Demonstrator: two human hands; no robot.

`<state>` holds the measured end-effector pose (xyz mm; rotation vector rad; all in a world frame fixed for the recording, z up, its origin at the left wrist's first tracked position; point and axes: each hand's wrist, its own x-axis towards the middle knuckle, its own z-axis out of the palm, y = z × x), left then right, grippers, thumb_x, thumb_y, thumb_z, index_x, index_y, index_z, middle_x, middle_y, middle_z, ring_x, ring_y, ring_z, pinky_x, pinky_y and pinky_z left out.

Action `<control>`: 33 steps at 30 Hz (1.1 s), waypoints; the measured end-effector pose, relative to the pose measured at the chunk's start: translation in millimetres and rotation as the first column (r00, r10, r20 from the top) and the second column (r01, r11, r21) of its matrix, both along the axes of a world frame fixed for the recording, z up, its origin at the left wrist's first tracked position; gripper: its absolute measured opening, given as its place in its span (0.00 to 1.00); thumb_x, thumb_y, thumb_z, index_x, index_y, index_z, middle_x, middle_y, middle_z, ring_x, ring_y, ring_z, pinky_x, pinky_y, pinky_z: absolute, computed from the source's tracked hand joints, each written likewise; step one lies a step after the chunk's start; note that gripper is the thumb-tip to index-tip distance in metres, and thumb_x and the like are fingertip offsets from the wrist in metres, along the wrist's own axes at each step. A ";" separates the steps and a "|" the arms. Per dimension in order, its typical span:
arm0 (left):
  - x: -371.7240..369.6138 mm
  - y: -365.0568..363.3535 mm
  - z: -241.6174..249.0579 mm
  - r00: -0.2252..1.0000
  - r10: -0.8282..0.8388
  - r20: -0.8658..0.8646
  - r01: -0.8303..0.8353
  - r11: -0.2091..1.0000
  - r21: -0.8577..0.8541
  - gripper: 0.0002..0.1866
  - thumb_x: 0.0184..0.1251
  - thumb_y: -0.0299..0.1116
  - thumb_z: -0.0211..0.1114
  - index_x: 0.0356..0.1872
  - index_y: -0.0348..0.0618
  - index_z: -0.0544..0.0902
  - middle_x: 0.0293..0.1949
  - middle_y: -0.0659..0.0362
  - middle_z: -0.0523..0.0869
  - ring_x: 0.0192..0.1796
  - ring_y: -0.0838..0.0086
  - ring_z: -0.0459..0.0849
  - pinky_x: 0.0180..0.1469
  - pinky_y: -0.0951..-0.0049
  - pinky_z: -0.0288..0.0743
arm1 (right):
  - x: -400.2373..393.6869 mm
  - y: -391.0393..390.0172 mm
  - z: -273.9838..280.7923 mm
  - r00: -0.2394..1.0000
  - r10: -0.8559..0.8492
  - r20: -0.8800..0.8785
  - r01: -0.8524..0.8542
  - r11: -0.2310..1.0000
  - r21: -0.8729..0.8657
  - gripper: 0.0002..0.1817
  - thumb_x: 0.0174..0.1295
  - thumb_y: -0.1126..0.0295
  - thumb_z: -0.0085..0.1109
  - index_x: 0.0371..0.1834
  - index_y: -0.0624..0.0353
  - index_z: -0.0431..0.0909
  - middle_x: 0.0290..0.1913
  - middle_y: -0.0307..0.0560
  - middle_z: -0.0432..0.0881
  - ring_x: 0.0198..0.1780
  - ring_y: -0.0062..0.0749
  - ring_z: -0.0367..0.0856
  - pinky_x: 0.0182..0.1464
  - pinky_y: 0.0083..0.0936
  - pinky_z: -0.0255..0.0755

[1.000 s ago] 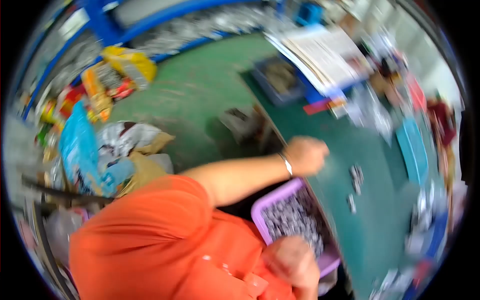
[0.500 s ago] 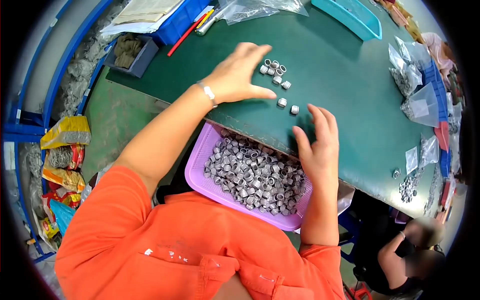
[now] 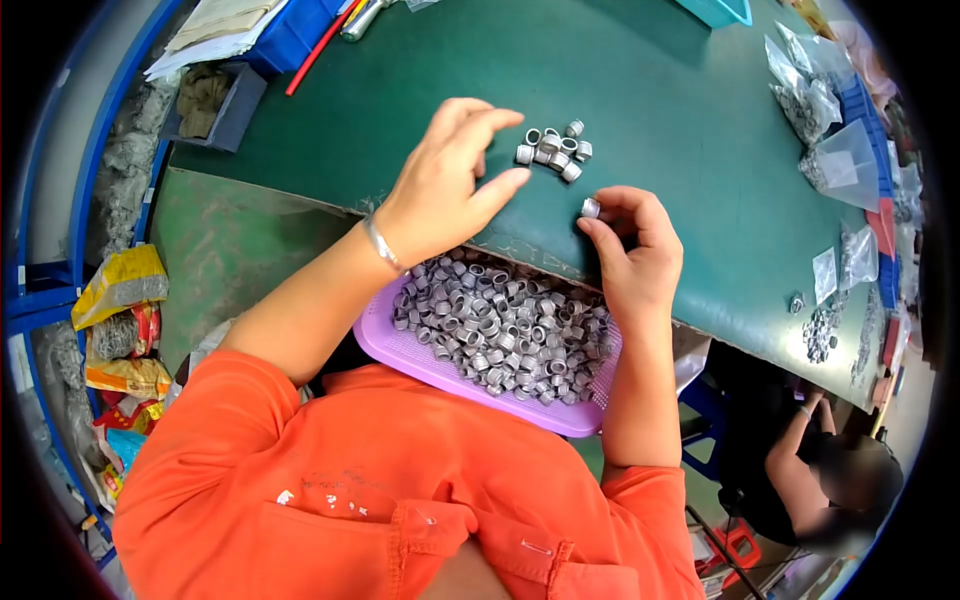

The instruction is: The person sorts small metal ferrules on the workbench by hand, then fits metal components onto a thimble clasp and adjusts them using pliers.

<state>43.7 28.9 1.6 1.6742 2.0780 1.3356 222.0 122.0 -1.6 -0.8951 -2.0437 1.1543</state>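
Observation:
My right hand (image 3: 642,255) pinches a small grey metal fitting (image 3: 590,208) between thumb and fingertips, just above the green table. My left hand (image 3: 440,190) is open, its thumb and fingers spread beside a small cluster of similar metal fittings (image 3: 553,152). The cluster lies loosely together on the table, some pieces showing their round openings and others lying on their sides. Below both hands, a purple plastic basket (image 3: 385,345) holds a heap of the same fittings, partly under the table edge.
The green table (image 3: 680,120) carries bagged metal parts (image 3: 840,165) and a loose pile of small parts (image 3: 822,335) at right. A grey bin (image 3: 235,110) with cloth, a blue box (image 3: 290,35) and a red pen (image 3: 318,55) are at upper left. Another person (image 3: 795,460) sits at lower right.
My right hand has closed on a fitting. My left hand has moved slightly down and left, and the fittings on the table now lie closer together. The view has shifted.

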 end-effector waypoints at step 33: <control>2.4 -17.2 -10.8 0.995 -0.058 -0.085 0.074 0.979 0.191 0.10 0.50 0.20 0.64 0.36 0.37 0.80 0.34 0.56 0.80 0.20 0.76 0.70 0.22 0.79 0.65 | 22.9 -15.1 2.3 0.842 -0.208 -0.498 -0.305 0.578 -0.757 0.11 0.56 0.84 0.56 0.42 0.67 0.72 0.42 0.59 0.80 0.38 0.33 0.83 0.41 0.25 0.81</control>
